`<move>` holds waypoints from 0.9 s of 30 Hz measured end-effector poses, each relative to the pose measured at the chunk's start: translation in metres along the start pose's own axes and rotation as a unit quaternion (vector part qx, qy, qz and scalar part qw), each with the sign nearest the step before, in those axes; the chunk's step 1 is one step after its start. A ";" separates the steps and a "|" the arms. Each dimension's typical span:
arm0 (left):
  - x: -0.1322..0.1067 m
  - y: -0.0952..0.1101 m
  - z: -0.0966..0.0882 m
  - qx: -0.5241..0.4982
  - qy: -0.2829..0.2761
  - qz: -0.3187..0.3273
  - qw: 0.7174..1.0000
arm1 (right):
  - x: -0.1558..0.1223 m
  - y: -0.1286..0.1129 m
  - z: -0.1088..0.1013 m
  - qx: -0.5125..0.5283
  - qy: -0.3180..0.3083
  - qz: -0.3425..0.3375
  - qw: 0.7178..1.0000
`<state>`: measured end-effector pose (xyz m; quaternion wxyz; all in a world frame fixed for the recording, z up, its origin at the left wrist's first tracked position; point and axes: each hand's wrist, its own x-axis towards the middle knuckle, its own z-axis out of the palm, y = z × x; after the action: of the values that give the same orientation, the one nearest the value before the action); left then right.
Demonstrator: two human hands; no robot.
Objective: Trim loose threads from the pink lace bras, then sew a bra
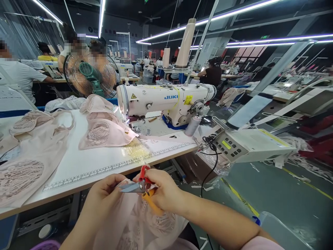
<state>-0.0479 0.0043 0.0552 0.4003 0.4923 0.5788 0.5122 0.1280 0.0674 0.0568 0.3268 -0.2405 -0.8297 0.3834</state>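
While the left hand (107,191) pinches a pale pink garment (137,222), the right hand (168,191) holds scissors (133,188)

Where the near edge of the tabletop (70,152) ends, both hands work close together, just on its near side. The left hand's grip is closed, thumb and fingers pressed on an edge of the garment, which drapes down below both hands and shows lacy openwork. The right hand's grip is wrapped about the scissors, whose handles are red and orange. The blades point left, toward the left fingertips and the pinched cloth; whether they touch it I cannot tell.

On the tabletop, more pink pieces (56,146) spread at the far left, and a padded lace piece (102,130) lies right of them, its right end near the needle end of a white sewing machine (153,99). A printed measuring scale (104,170) runs along the near edge, with a yellowish patch (136,149) beyond it. To the right of the machine's base stands a grey thread spool (193,125), and farther right is a control box (256,144). On the far left, a large fan (91,74) stands near other people at their machines.
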 end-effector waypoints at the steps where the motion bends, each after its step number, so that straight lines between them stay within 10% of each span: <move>1: 0.000 0.000 0.001 -0.015 -0.010 -0.001 1.000 | 0.000 0.000 0.000 0.003 0.004 -0.009 1.000; 13: 0.002 -0.011 -0.001 0.030 -0.044 0.014 0.998 | 0.005 -0.002 0.004 0.007 -0.031 0.111 0.993; 20: -0.004 -0.011 0.005 0.122 0.034 0.072 0.989 | 0.006 0.000 0.003 -0.041 -0.054 0.083 0.994; 24: -0.022 -0.035 0.013 0.371 0.117 0.274 0.880 | 0.012 -0.005 -0.005 -0.076 0.013 0.009 0.997; 27: -0.045 -0.067 0.006 0.492 0.121 0.262 0.821 | 0.019 -0.018 -0.014 -0.074 0.052 -0.042 0.995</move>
<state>-0.0438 -0.0382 -0.0133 -0.1177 0.6910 0.6466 0.3009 0.1230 0.0760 0.0845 0.3670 -0.2486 -0.8468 0.2942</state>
